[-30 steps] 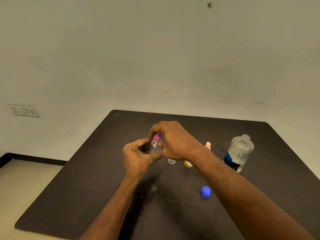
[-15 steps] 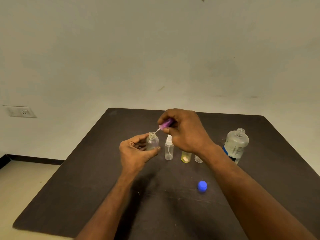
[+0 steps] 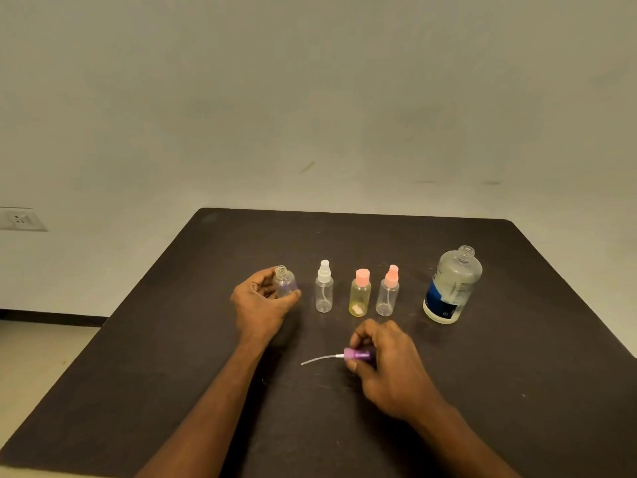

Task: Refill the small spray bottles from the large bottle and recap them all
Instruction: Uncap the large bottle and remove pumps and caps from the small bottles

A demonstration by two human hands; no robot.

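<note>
My left hand [image 3: 262, 305] grips a small clear spray bottle [image 3: 284, 281] with its neck uncapped, standing on the dark table [image 3: 482, 391]. My right hand [image 3: 386, 363] pinches the purple spray cap [image 3: 356, 355] low over the table in front of the row, its thin white dip tube pointing left. To the right stand three capped small bottles: a clear one with a white cap [image 3: 324, 291], a yellowish one with a pink cap [image 3: 360, 293] and a clear one with a pink cap [image 3: 388, 291]. The large bottle [image 3: 451, 286] stands uncapped at the far right.
The table's far edge meets a pale wall. A wall socket [image 3: 20, 219] sits at the left. The floor [image 3: 41, 367] shows beyond the table's left edge. The large bottle's blue cap is hidden from view.
My right hand pulled the purple spray cap out of the small bottle and brought it down toward the near table. My left hand lowered the uncapped bottle to the table.
</note>
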